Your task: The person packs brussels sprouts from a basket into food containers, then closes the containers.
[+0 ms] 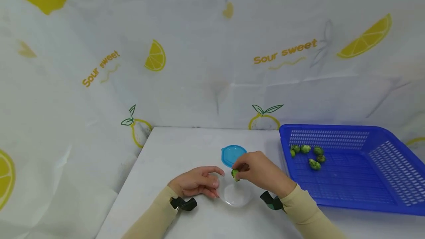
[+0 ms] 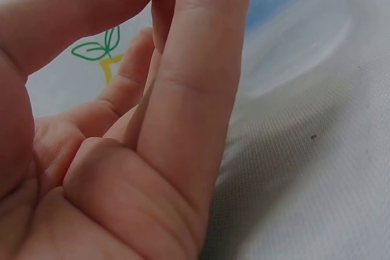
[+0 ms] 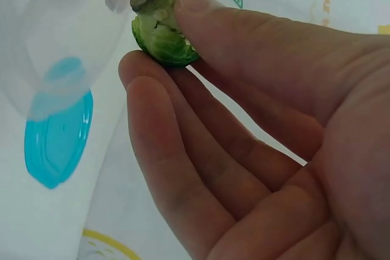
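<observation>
Between the thumb and fingertips of my right hand (image 1: pixel 262 172) a green Brussels sprout (image 1: pixel 235 175) is pinched, above a clear plastic bowl (image 1: pixel 236 197). The right wrist view shows the sprout's cut stem end pointing up and left, away from the palm. My left hand (image 1: pixel 200 182) holds the bowl at its left side, fingers bent against the wall near the rim. Its fingers (image 2: pixel 189 83) hide most of that contact in the left wrist view. A light blue lid (image 1: pixel 232 153) lies flat on the table just behind the bowl.
At the right stands a large blue plastic basket (image 1: pixel 345 204) with slotted walls. Several more Brussels sprouts (image 1: pixel 314 164) lie in its left part. The white table (image 1: pixel 186 146) ends at a lemon-printed cloth backdrop (image 1: pixel 199 65). Dark bands (image 1: pixel 183 204) sit on the wrists.
</observation>
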Available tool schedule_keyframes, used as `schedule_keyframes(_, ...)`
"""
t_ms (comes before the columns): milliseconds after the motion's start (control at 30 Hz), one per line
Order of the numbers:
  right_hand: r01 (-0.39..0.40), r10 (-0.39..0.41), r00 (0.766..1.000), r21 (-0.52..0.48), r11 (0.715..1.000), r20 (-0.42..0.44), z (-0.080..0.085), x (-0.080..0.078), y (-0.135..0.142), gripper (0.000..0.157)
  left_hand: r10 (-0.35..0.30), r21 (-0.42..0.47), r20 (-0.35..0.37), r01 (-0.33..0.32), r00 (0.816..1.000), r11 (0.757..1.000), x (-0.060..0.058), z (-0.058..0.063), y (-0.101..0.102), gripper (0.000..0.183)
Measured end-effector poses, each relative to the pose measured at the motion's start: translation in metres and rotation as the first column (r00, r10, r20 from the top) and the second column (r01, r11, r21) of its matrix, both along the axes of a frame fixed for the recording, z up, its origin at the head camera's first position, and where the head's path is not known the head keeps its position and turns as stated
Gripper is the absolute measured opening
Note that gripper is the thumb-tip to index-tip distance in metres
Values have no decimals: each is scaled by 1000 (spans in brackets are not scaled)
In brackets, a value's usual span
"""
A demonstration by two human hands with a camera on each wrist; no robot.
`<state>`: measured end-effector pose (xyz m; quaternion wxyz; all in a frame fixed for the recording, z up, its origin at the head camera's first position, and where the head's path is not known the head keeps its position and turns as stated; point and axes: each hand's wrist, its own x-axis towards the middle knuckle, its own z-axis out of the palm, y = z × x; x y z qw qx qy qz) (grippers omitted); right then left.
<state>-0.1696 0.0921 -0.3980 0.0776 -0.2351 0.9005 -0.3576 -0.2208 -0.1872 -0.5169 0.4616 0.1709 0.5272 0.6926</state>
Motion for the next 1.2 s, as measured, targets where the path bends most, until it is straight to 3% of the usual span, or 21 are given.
schedule_keyframes(367,-25,25,1000,0,1000,14,-19,3,-18,16,-20,33,12,19,1000,999,-1,4,0,46)
schedule_keyframes(600,-82,81,997,14,997,17,-32,3,-25,17,-25,24,10,24,1000,999,0,4,-2,45)
schedule_keyframes(1200,-75,78,996,97,992,-33,-36,2,-32,14,-8,11,15,8,1000,1000,-3,2,-2,44)
